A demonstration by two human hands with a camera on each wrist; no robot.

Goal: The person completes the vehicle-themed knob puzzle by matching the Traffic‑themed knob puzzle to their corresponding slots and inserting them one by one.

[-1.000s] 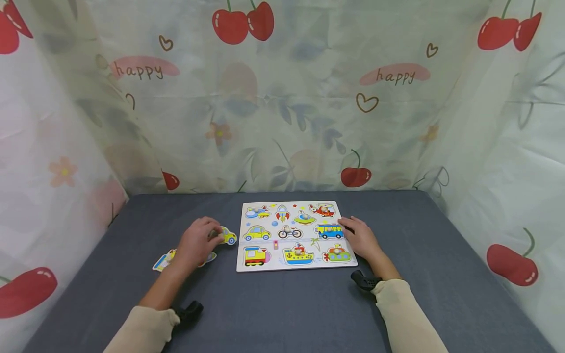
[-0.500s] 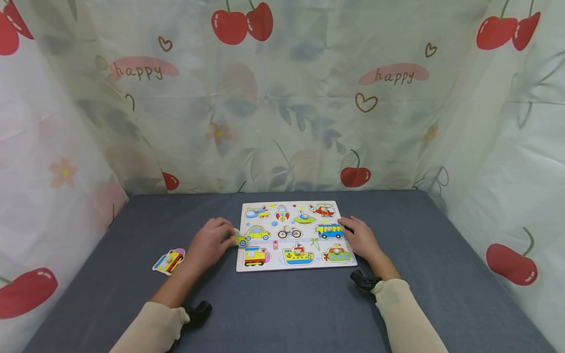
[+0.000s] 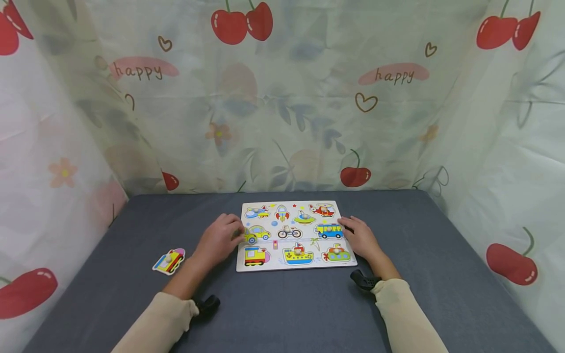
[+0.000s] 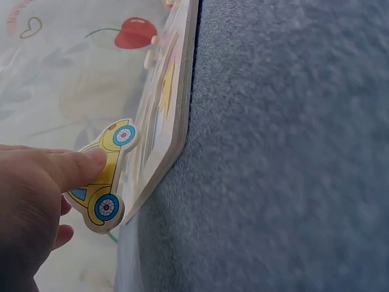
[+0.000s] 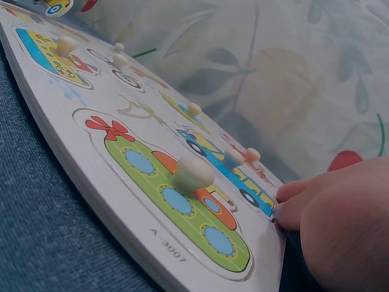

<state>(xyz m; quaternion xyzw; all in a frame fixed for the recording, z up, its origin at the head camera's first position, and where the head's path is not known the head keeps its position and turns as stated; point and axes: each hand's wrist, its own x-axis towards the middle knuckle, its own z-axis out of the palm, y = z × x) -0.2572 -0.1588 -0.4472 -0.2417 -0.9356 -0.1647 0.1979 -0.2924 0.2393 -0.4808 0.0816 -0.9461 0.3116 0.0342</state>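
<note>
My left hand [image 3: 220, 239] pinches a yellow car puzzle piece [image 4: 108, 167] between thumb and fingers. In the left wrist view the piece is tilted on edge beside the board. From the head, the piece overlaps the left part of the board's printed car [image 3: 259, 232]. The wooden peg puzzle board [image 3: 275, 262] lies flat, with knobbed pieces such as a bus, a ship and a green submarine [image 5: 176, 198] in it. My right hand [image 3: 363, 240] rests at the board's right edge, fingertips touching it by the bus [image 5: 228, 167].
A loose train piece [image 3: 169, 261] lies on the dark grey tablecloth [image 3: 291, 309], left of my left forearm. The board's train space [image 3: 255, 256] shows no knob. A patterned curtain [image 3: 300, 122] closes off the back and sides.
My left hand has carried the yellow car piece rightward from the cloth to over the board's left edge. The train piece has come into full view. My right hand stays put.
</note>
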